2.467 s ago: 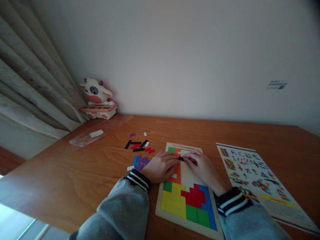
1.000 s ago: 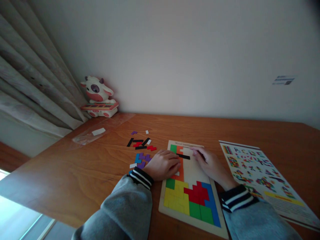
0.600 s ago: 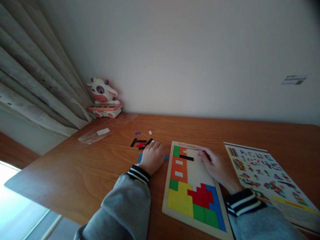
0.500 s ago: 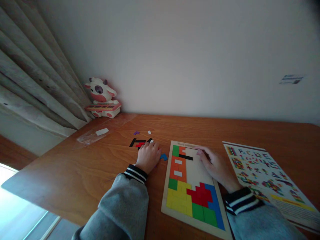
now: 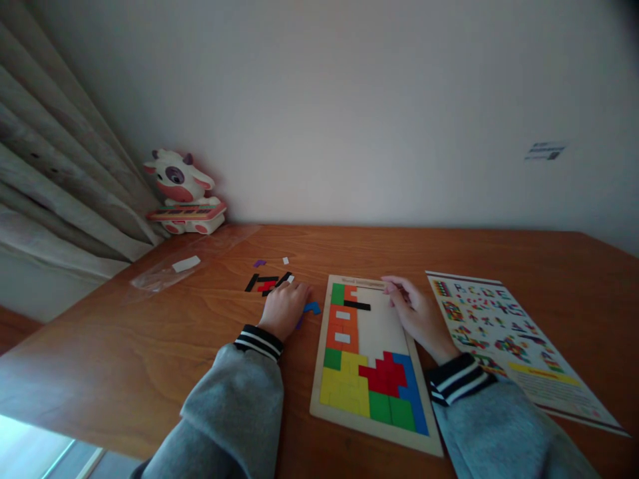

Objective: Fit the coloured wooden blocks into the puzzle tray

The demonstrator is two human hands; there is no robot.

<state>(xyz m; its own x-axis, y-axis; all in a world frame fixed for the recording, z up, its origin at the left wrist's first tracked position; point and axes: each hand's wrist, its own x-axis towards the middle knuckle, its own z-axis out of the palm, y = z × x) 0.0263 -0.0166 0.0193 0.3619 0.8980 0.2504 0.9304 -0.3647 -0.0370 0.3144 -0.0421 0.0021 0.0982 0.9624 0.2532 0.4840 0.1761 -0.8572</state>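
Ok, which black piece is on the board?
The black strip lying crosswise near the board's far end. The other black pieces I can see are on the table, by the left hand.

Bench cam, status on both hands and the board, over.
Left hand over loose pieces, grip unclear. Right hand at puzzle board's far right edge. Black bar lies on board. Left hand partly hides loose pieces.

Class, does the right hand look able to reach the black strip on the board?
Probably yes: the right hand is near the black strip, with only bare board between them, and the left hand is off to the side.
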